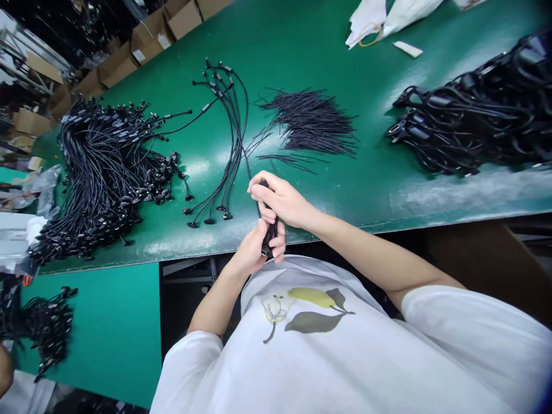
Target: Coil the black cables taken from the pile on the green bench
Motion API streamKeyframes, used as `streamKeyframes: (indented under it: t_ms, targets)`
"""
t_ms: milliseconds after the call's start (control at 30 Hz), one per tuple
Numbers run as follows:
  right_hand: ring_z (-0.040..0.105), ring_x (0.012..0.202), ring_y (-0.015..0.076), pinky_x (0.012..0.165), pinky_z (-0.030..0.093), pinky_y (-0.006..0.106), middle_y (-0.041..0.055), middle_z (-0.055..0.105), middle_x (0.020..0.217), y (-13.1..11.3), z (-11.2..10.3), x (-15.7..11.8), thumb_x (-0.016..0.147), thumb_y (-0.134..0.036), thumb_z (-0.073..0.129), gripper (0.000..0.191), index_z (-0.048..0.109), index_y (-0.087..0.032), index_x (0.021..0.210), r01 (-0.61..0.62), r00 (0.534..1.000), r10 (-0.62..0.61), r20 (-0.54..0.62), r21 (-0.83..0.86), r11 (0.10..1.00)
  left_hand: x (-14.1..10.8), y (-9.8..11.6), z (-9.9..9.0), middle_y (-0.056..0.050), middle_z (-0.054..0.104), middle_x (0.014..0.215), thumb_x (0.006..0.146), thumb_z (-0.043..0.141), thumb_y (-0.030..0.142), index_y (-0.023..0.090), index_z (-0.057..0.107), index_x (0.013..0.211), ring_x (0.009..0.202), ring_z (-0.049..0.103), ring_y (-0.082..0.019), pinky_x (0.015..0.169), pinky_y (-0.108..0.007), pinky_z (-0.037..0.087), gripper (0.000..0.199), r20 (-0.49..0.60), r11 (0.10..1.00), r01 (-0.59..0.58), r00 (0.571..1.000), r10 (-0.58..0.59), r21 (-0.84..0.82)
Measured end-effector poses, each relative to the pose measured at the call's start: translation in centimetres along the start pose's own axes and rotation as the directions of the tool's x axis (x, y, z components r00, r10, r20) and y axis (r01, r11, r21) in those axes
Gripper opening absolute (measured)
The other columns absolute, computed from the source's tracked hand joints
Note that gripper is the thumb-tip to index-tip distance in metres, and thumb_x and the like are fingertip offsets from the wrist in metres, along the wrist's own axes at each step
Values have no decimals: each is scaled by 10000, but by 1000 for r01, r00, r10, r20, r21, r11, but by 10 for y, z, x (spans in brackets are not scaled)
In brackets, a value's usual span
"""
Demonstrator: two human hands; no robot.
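My left hand (254,247) is wrapped round the lower end of a folded black cable (270,231), close to my shirt at the table edge. A plug-like end of it shows below the fingers. My right hand (278,198) is closed on the upper part of the same cable, thumb and fingers pinched together; whether a thin tie is also in them is hidden. Just beyond my hands lies a loose row of black cables (236,138) with small connectors at both ends. Right of these is a pile of thin, short black wire ties (319,122), a few strayed toward me.
A large heap of black cables (107,149) covers the table's left side. Folded cable bundles (470,115) are stacked at right. White bags (388,20) lie at the far edge, cardboard boxes (150,37) behind. At lower left, more cables (47,325) lie near another person's arm.
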State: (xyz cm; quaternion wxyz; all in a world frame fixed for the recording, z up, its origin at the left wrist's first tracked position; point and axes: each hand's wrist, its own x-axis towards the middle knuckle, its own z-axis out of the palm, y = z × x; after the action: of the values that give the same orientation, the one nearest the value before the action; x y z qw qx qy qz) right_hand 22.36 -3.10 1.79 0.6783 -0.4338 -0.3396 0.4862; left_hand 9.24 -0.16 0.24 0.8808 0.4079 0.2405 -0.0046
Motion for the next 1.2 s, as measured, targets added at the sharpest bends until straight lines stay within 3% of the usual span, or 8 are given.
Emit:
streamKeyframes:
  t_ms: [200,333,400,467,600,767,967,1200]
  targets:
    - [370,320,64,342,302,167,-128,382,461,5,-5,3,927,-474,496,260,408,-231,905,64,994,-72,-78,-94,993,2,2,11,57,308,606,883,602,460,160,548,840,496,306,-66,451,-170,310,308,-85,980,-34,996,17,-194]
    - [617,669,131,622,532,287,-4,590,815,1,-24,3,911,-322,503,235,442,-212,1110,226,942,-308,-134,-428,875,2,1,5,77,242,584,821,689,424,146,556,810,479,239,-53,434,-157,251,308,-75,981,-67,996,54,-184]
    - [613,1014,203,865,518,402,97,607,1102,-9,-36,-3,904,-287,512,309,476,-200,1198,353,876,-482,8,-692,629,0,4,2,81,251,580,791,720,425,144,553,801,480,242,-49,436,-155,255,327,-94,986,-70,994,56,-153]
    - [518,1215,241,1018,413,490,114,569,1279,-20,-45,-13,924,-246,480,342,502,-222,1265,510,805,-490,335,-813,282,-1,9,-1,82,272,579,770,735,443,146,540,785,479,252,-45,435,-155,261,355,-116,992,-54,992,41,-114]
    - [578,1096,228,1008,384,461,99,648,1119,-32,-55,-33,955,-199,436,272,566,-161,1190,752,632,-104,768,-640,-155,-9,18,-3,65,357,600,769,724,480,147,524,776,494,301,-49,448,-174,305,388,-42,997,65,997,-63,35]
    - [499,581,141,552,324,297,25,574,777,-30,-62,-49,991,-378,426,265,566,-157,952,717,695,163,700,-663,-215,-25,20,-5,44,402,660,855,642,448,153,551,1030,545,347,-69,497,-202,335,355,112,971,178,974,-197,161]
    - [484,628,150,549,230,319,52,581,804,-20,-53,-62,965,-143,381,181,559,-131,996,729,677,137,723,-633,-260,-22,15,-9,45,425,664,907,539,487,162,517,998,560,397,-86,540,-224,372,338,129,919,99,979,-159,383]
    - [383,508,129,520,142,330,6,501,654,-27,-51,-73,1006,-196,314,293,518,-183,796,781,625,220,749,-602,-167,-37,29,-8,-21,564,744,946,441,473,186,594,875,653,555,-146,661,-273,457,333,184,679,11,959,-214,734]
